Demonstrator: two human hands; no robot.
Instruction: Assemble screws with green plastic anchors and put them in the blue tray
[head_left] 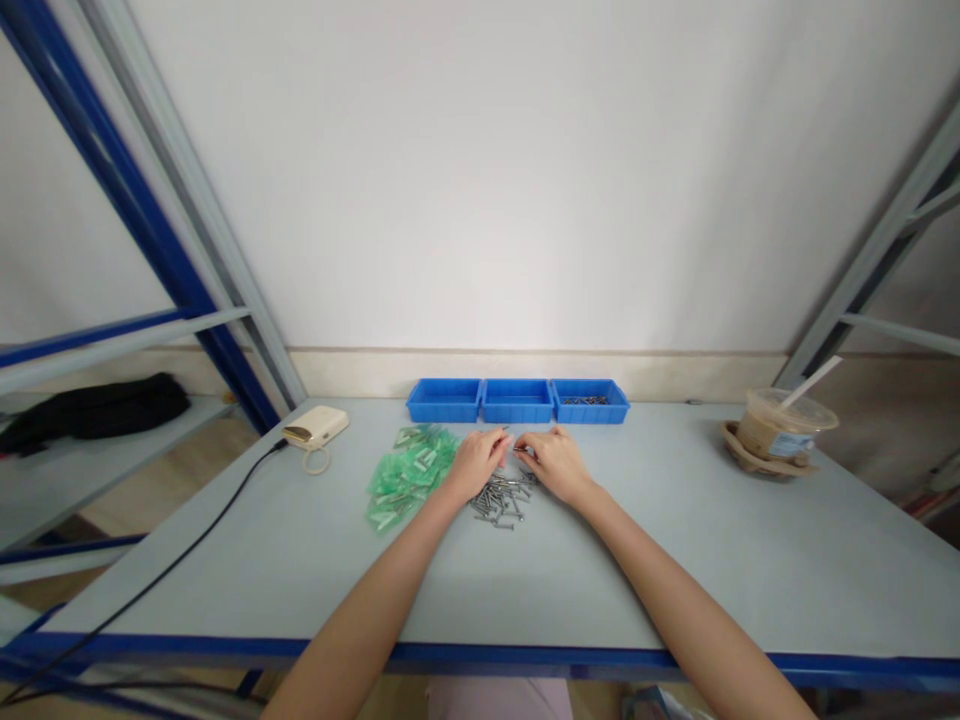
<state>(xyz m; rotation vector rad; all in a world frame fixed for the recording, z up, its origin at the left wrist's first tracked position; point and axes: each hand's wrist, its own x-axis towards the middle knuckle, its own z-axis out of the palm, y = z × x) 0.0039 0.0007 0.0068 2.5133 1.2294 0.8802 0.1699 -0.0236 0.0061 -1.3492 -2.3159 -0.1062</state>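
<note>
Above a loose pile of silver screws (499, 500), my left hand (477, 464) is closed in a pinch, and a thin metal tip, apparently of a screw, pokes out past its fingertips. Just to the right, my right hand (555, 464) also pinches a small screw (518, 450) between thumb and finger. The two sets of fingertips nearly meet; whether they touch I cannot tell. Beside my left wrist lies a green, see-through plastic bag (409, 475) with pale pieces in it. My hands hide part of the pile.
Three blue bins stand in a row by the wall: a left bin (445, 411), a middle bin (517, 412) and a right bin (590, 412) with small screws inside. A cream device (319, 425) with a black cable (202, 535) lies left; a drink cup (780, 425) stands right.
</note>
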